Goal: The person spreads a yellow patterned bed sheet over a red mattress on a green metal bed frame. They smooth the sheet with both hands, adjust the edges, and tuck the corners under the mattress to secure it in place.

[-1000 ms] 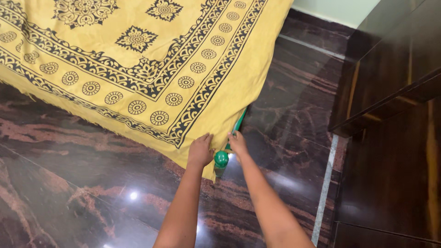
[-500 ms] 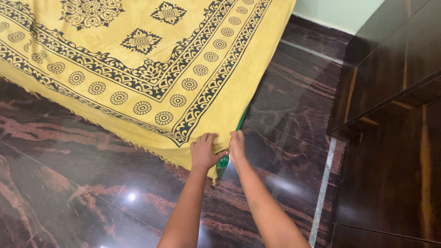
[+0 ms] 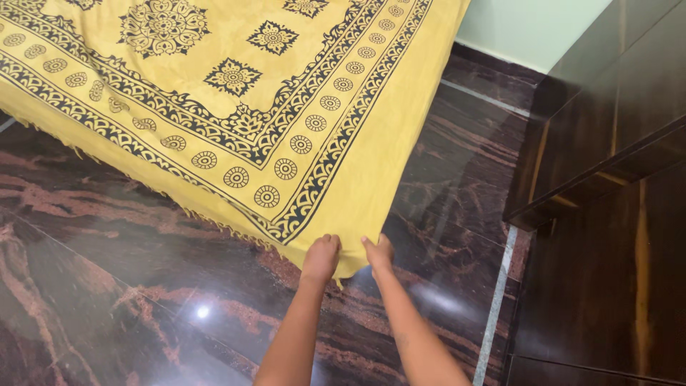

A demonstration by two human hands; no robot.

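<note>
Both hands now grip the near corner of the yellow cotton bedsheet with black block-printed borders (image 3: pixel 236 107): the left hand (image 3: pixel 321 259) is curled closed on the hem and the right hand (image 3: pixel 379 253) pinches the edge just beside it. A second ago a green round-ended post showed between the hands; the corner has since been drawn down over it, so it is hidden. The sheet lies spread over the bed, above the dark glossy marble floor (image 3: pixel 107 286), near a dark wooden cabinet (image 3: pixel 614 179).

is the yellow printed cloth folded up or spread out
Spread out: the yellow cloth lies flat, pattern fully showing; both hands grip its corner.
</note>
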